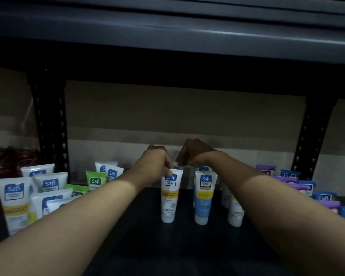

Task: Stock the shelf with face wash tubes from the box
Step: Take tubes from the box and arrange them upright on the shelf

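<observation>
From my feed, both arms reach to the far middle of the dark shelf [147, 246]. The left hand [157, 163] has its thumb and fingers pinched on the crimped top edge of the yellow-band tube [170, 198], which stands upright on its cap at the shelf's centre. The right hand [195, 154] sits just to the right of the left one, with its fingers curled downward over the rear tube [176, 167]. Only a sliver of that tube shows between the hands, and I cannot tell whether the right hand has hold of it. Just right of the pinched tube stands a blue tube [203, 202], and beyond that a white tube [235, 215] is partly hidden by the right forearm. At the left a cluster of tubes [14, 198] leans at angles, with green tubes [93, 181] farther back. Purple and blue packs [287, 181] line the right side. Red jars [4, 158] sit at the far left, past the upright [50, 126].
</observation>
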